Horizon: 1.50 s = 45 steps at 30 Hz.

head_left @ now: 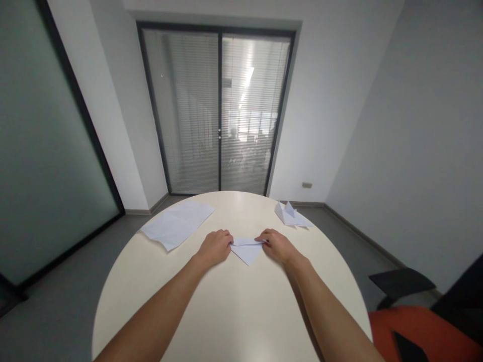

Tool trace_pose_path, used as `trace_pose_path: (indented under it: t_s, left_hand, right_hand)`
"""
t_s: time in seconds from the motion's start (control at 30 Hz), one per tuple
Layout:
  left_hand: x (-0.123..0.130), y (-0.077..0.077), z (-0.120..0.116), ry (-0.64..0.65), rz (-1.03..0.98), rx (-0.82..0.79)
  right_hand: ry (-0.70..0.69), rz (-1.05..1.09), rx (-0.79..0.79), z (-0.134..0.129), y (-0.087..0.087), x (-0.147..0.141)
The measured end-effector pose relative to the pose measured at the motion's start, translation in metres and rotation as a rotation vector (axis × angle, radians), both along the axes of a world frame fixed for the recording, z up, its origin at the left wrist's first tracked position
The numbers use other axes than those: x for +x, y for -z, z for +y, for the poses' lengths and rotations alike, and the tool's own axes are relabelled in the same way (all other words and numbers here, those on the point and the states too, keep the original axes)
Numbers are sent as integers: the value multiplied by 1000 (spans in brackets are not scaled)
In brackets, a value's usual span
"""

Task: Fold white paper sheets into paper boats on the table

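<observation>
A small piece of folded white paper (248, 253) lies on the table between my two hands, one point of it facing me. A folded strip runs across its far edge. My left hand (216, 246) is closed on the paper's left corner, fingers curled over it. At the opposite corner, my right hand (277, 244) grips the paper with its fingers bent and pressed together. Parts of both corners are hidden under the fingers.
A flat white sheet (179, 221) lies at the table's far left, partly over the edge. Folded paper shapes (291, 216) stand at the far right. The round cream table (230, 311) is under my arms. An orange and black chair (418, 327) stands close on the right.
</observation>
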<state>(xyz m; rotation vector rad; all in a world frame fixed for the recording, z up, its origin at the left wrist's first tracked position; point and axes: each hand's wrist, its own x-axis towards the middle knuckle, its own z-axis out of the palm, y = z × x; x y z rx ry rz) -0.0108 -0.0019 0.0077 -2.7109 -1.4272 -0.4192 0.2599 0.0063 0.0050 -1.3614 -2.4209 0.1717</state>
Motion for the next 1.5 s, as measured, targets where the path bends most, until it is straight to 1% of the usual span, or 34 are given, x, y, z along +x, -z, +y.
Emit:
trace_pose_path:
  t_s: [0.17, 0.23, 0.37, 0.43, 0.57, 0.67, 0.73, 0.87, 0.93, 1.03, 1.17, 1.33, 1.5]
  left_hand:
    - [12, -8, -11, -80, 78, 14]
    - [17, -8, -14, -106, 90, 23]
    - [24, -5, -20, -114, 102, 26]
    - [27, -4, -21, -119, 110, 19]
    - [29, -3, -21, -142, 121, 31]
    - [29, -2, -19, -186, 133, 67]
    - [29, 0, -17, -194, 118, 69]
    - [28, 11, -12, -113, 5, 22]
    - [28, 16, -10, -119, -23, -13]
    - [29, 22, -9, -130, -20, -115]
    - [29, 23, -10, -118, -13, -191]
    - [29, 21, -13, -103, -11, -185]
    - [30, 20, -14, -103, -11, -199]
  right_hand:
    - [7, -32, -28, -8, -10, -4]
    - [22, -48, -29, -11, -14, -6]
    - [88, -81, 5, -14, -19, -13]
    - [97, -99, 26, -15, -20, -19]
    - [-22, -99, 59, -15, -14, -34]
    - [-99, -75, 28, -15, -3, -44]
    - [-124, -75, -22, -14, 5, -48]
    - [-62, -93, -157, -14, 14, -52]
    - [-28, -99, -187, -15, 15, -52]
    - [23, -106, -210, -15, 14, -53]
    - [61, -130, -253, -13, 13, -52]
    - [117, -145, -294, -11, 10, -48]
    - [160, -155, -287, -13, 6, -46]
